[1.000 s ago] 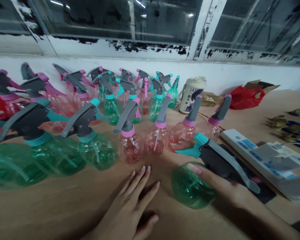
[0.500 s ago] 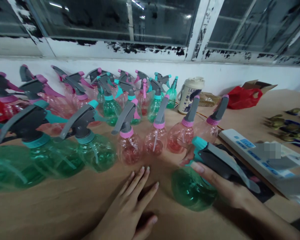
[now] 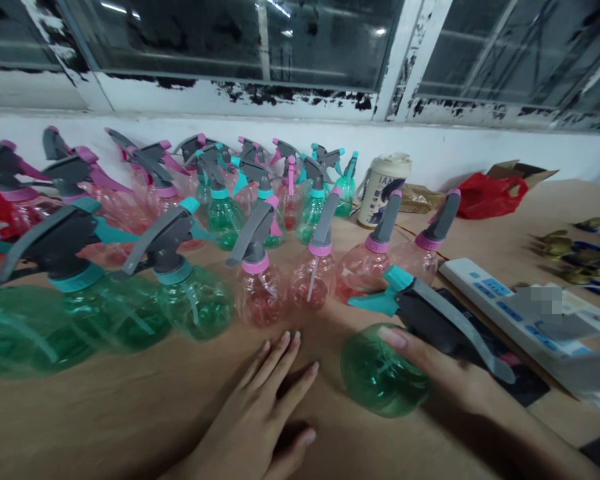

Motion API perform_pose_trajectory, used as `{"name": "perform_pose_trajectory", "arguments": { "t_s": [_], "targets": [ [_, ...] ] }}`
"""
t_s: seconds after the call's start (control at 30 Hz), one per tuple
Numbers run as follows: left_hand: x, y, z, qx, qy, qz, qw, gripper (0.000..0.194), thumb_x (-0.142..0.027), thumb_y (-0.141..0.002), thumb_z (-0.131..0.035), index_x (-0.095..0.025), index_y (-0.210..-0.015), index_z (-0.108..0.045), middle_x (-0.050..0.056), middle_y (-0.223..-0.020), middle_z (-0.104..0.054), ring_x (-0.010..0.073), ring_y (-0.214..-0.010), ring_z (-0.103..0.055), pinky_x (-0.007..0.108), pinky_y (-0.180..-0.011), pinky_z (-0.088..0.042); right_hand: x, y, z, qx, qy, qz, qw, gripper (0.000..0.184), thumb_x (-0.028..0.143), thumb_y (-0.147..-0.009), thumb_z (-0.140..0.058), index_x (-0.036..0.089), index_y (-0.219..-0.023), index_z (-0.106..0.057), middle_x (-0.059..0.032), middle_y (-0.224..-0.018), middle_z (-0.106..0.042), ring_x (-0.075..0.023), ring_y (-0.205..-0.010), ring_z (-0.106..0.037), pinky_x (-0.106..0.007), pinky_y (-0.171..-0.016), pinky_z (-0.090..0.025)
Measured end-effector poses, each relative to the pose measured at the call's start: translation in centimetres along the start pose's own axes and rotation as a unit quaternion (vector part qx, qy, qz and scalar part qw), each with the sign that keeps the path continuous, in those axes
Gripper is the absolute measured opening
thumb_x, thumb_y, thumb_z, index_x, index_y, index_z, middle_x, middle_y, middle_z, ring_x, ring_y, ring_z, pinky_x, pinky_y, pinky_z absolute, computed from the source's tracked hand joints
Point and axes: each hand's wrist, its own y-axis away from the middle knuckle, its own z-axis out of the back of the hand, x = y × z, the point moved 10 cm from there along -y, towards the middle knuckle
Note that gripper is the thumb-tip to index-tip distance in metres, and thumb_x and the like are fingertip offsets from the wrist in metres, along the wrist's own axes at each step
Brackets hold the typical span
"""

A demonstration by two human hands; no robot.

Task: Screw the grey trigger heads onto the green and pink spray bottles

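Our right hand [image 3: 457, 381] closes its fingers, partly hidden, around the neck of the green spray bottle [image 3: 380, 377], right of our spread, empty left hand [image 3: 257, 410]. The bottle's long axis leans right, nozzle pointing left. Its turquoise trigger [image 3: 379, 303], squeezed in half a second ago, now juts out. Bare counter [image 3: 325, 427] separates our hands; a power strip [image 3: 480, 283] bounds the right.

Slender bare fingers [image 3: 296, 391], longish nails [image 3: 401, 343]
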Motion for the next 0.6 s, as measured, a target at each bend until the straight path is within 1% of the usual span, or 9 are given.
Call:
{"name": "perform_pose_trajectory", "arguments": {
  "t_s": [0.07, 0.17, 0.27, 0.33, 0.4, 0.43, 0.53, 0.6],
  "targets": [
    [0.0, 0.0, -0.1, 0.002, 0.001, 0.0, 1.0, 0.06, -0.038, -0.089, -0.056, -0.024, -0.144, -0.036, 0.009, -0.155, -0.026, 0.0323, -0.136, -0.034, 0.05, -0.104, -0.039, -0.2, 0.0, 0.2, -0.011, 0.005, -0.001, 1.0, 0.018, 0.045, -0.085, -0.058, 0.028, -0.083, -0.065, 0.0006, -0.072, -0.069, -0.0214, -0.069, -0.068, -0.035, -0.071, -0.057],
    [-0.1, -0.1, -0.1, 0.004, 0.0, -0.004, 1.0, 0.06, -0.039, -0.089, -0.056, -0.023, -0.144, -0.037, 0.009, -0.155, -0.026, 0.0324, -0.136, -0.034, 0.05, -0.104, -0.04, -0.3, 0.1, 0.0, -0.01, -0.011, -0.01, 1.0, 0.021, 0.046, -0.085, -0.058, 0.031, -0.097, -0.068, -0.0004, -0.081, -0.073, -0.0238, -0.078, -0.07, -0.037, -0.079, -0.058],
    [-0.2, -0.1, 0.0, 0.0, -0.006, -0.009, 1.0, 0.061, -0.04, -0.089, -0.057, -0.023, -0.144, -0.037, 0.01, -0.154, -0.029, 0.0326, -0.136, -0.034, 0.049, -0.103, -0.041, -0.7, 0.3, -0.3, -0.012, -0.096, -0.039, 0.995, 0.023, 0.042, -0.083, -0.061, 0.032, -0.104, -0.067, -0.0005, -0.093, -0.074, -0.0247, -0.091, -0.07, -0.035, -0.084, -0.058],
    [-0.2, -0.1, 0.1, -0.001, -0.009, -0.011, 1.0, 0.061, -0.04, -0.089, -0.057, -0.023, -0.144, -0.037, 0.011, -0.154, -0.029, 0.0326, -0.136, -0.034, 0.049, -0.103, -0.041, -1.1, 0.5, -0.5, -0.026, -0.155, -0.064, 0.986, 0.024, 0.04, -0.082, -0.063, 0.032, -0.105, -0.066, -0.0005, -0.097, -0.074, -0.0248, -0.095, -0.07, -0.034, -0.085, -0.058],
    [-0.1, -0.1, 0.0, 0.001, -0.01, -0.006, 1.0, 0.061, -0.04, -0.089, -0.056, -0.023, -0.144, -0.036, 0.01, -0.155, -0.027, 0.0324, -0.136, -0.034, 0.049, -0.104, -0.04, -1.5, 0.7, -0.6, -0.035, -0.185, -0.088, 0.978, 0.027, 0.04, -0.08, -0.065, 0.032, -0.105, -0.066, -0.0003, -0.096, -0.074, -0.025, -0.093, -0.07, -0.034, -0.085, -0.059],
    [-0.1, 0.0, 0.0, 0.003, -0.009, -0.004, 1.0, 0.061, -0.039, -0.089, -0.056, -0.024, -0.145, -0.036, 0.009, -0.155, -0.026, 0.0323, -0.137, -0.033, 0.049, -0.104, -0.039, -1.6, 0.7, -0.6, -0.039, -0.184, -0.097, 0.977, 0.026, 0.041, -0.079, -0.066, 0.032, -0.103, -0.067, -0.0001, -0.094, -0.074, -0.0248, -0.091, -0.071, -0.034, -0.083, -0.059],
    [-0.1, 0.0, -0.1, 0.007, -0.01, -0.001, 1.0, 0.062, -0.038, -0.089, -0.056, -0.025, -0.145, -0.034, 0.008, -0.156, -0.025, 0.0319, -0.137, -0.033, 0.049, -0.104, -0.039, -1.6, 0.6, -0.4, -0.034, -0.145, -0.106, 0.983, 0.018, 0.045, -0.079, -0.067, 0.03, -0.089, -0.068, 0.001, -0.08, -0.073, -0.0217, -0.077, -0.071, -0.031, -0.071, -0.06],
    [-0.1, 0.0, -0.1, 0.008, -0.01, -0.001, 1.0, 0.063, -0.04, -0.089, -0.056, -0.025, -0.146, -0.033, 0.009, -0.155, -0.025, 0.0317, -0.136, -0.034, 0.049, -0.103, -0.04, -1.3, 0.4, -0.6, -0.007, -0.118, -0.099, 0.988, 0.018, 0.045, -0.082, -0.064, 0.028, -0.088, -0.067, 0.0006, -0.078, -0.071, -0.0196, -0.073, -0.069, -0.029, -0.067, -0.059]
  ]
}}
